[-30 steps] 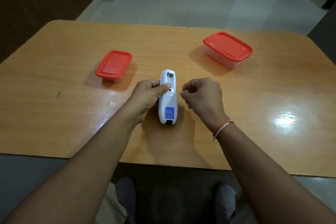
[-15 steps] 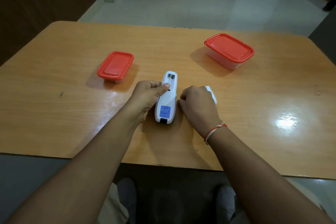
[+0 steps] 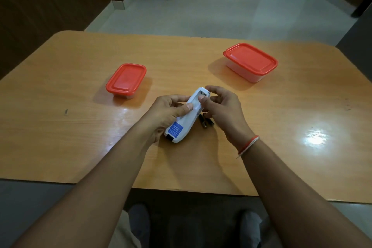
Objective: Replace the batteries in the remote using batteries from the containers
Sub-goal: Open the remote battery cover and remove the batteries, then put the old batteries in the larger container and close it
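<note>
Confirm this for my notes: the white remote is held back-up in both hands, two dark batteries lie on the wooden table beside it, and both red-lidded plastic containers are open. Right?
Not quite. In the head view the small red-lidded plastic container and the larger red-lidded plastic container are both closed, lids on. The rest holds: left hand and right hand hold the white remote back-up, two dark batteries beside it on the wooden table.

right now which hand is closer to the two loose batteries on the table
Right. The right hand hovers directly over the batteries, partly covering them; the left hand grips the remote, which lies between it and them.
</note>
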